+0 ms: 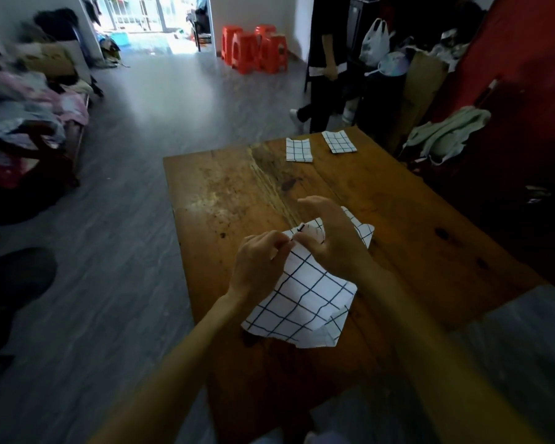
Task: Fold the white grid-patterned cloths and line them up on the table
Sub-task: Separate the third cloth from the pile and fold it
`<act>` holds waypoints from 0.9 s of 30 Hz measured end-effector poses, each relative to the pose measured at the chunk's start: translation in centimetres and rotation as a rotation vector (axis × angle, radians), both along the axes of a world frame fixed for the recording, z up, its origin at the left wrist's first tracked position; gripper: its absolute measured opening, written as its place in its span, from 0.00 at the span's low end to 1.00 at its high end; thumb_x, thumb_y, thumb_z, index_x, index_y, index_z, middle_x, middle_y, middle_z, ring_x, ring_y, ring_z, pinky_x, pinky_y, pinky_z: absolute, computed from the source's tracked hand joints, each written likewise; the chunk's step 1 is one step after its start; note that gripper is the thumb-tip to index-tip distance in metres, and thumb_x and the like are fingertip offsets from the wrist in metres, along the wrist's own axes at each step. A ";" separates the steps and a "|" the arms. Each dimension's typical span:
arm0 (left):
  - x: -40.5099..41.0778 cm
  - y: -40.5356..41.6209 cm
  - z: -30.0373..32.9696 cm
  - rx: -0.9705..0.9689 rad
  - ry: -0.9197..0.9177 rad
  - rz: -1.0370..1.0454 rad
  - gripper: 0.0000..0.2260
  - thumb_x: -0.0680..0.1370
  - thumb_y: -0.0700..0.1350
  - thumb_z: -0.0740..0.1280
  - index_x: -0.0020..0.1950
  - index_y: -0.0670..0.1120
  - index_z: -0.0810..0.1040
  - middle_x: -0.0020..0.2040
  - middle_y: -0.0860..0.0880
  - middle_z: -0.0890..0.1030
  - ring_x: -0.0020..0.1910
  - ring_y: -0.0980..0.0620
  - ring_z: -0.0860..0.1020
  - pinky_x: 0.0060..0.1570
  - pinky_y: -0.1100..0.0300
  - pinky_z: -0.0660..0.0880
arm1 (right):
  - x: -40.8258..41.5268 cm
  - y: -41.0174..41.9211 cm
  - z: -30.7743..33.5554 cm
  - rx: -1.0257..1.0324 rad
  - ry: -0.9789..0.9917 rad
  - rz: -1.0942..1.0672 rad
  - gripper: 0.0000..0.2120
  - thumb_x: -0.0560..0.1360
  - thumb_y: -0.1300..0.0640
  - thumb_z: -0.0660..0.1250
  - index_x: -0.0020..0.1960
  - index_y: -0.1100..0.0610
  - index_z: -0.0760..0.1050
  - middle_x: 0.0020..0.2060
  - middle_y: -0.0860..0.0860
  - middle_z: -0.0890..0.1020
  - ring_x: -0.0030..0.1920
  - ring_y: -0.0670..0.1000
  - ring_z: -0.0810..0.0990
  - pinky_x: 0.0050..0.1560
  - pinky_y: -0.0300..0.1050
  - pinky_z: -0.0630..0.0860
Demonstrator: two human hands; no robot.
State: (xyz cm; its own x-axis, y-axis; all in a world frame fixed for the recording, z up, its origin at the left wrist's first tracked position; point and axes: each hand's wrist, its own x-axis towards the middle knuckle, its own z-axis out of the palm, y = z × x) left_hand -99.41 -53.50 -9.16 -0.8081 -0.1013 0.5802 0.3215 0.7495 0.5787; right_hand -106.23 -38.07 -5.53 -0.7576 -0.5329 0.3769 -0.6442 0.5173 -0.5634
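Note:
A white cloth with a dark grid (305,299) lies rumpled on the near half of the wooden table (225,200). My left hand (258,264) pinches its far left edge between thumb and fingers. My right hand (330,238) sits over the cloth's far part, with the thumb side gripping a raised fold; its fingers hide the cloth beneath. Two folded grid cloths lie side by side at the table's far edge, one on the left (298,149) and one on the right (338,141).
A person in dark clothes (326,59) stands just beyond the table's far edge. Orange stools (253,48) stand on the grey floor behind. A pile of clothes (29,100) fills the left side. A pale green garment (446,136) hangs at the right.

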 end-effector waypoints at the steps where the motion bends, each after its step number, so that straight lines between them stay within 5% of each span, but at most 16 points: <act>1: 0.0 0.2 0.2 -0.011 0.001 0.002 0.05 0.77 0.45 0.67 0.45 0.44 0.79 0.36 0.52 0.80 0.33 0.61 0.73 0.43 0.58 0.74 | -0.3 0.1 -0.1 0.030 0.022 0.033 0.18 0.73 0.52 0.71 0.60 0.54 0.75 0.59 0.52 0.78 0.64 0.52 0.71 0.64 0.50 0.68; 3: 0.1 0.4 0.4 -0.015 0.001 0.013 0.06 0.77 0.45 0.67 0.45 0.43 0.79 0.36 0.51 0.81 0.33 0.60 0.74 0.41 0.62 0.73 | -0.9 0.1 0.0 0.052 0.016 0.060 0.09 0.72 0.52 0.71 0.51 0.54 0.79 0.51 0.49 0.81 0.60 0.52 0.74 0.61 0.54 0.70; 8: 1.2 -0.2 0.0 0.010 -0.061 0.069 0.07 0.77 0.45 0.67 0.47 0.42 0.81 0.40 0.48 0.82 0.36 0.56 0.78 0.36 0.68 0.74 | -1.5 0.6 1.1 -0.102 -0.179 0.098 0.05 0.74 0.53 0.70 0.45 0.55 0.80 0.41 0.47 0.81 0.45 0.46 0.78 0.47 0.41 0.74; 13: 2.9 -0.9 -1.6 0.070 -0.133 0.195 0.05 0.76 0.43 0.68 0.48 0.43 0.82 0.42 0.48 0.82 0.38 0.54 0.79 0.37 0.59 0.77 | -2.0 0.8 1.4 -0.213 -0.262 0.078 0.03 0.74 0.53 0.69 0.44 0.52 0.78 0.38 0.42 0.79 0.41 0.38 0.77 0.41 0.27 0.72; 21: 5.3 -2.5 -4.8 0.039 -0.414 0.350 0.08 0.78 0.48 0.65 0.49 0.47 0.82 0.43 0.50 0.81 0.36 0.61 0.75 0.35 0.66 0.73 | -2.3 1.2 1.4 -0.326 -0.258 0.033 0.02 0.74 0.56 0.69 0.46 0.54 0.78 0.39 0.42 0.79 0.41 0.33 0.78 0.43 0.27 0.74; 24: 4.9 -3.2 -4.9 -0.059 -0.506 0.399 0.12 0.77 0.55 0.65 0.54 0.49 0.80 0.48 0.48 0.81 0.41 0.58 0.76 0.45 0.59 0.75 | -2.2 1.2 1.1 -0.326 -0.227 0.011 0.04 0.74 0.55 0.70 0.46 0.55 0.79 0.39 0.42 0.80 0.42 0.35 0.79 0.43 0.29 0.76; 27: 3.1 -1.6 -2.9 -0.136 -0.320 0.283 0.20 0.75 0.58 0.66 0.63 0.49 0.75 0.57 0.49 0.80 0.55 0.51 0.76 0.60 0.53 0.67 | -1.6 0.5 0.8 -0.234 -0.215 0.082 0.05 0.73 0.55 0.71 0.46 0.57 0.80 0.38 0.42 0.80 0.41 0.37 0.79 0.42 0.30 0.76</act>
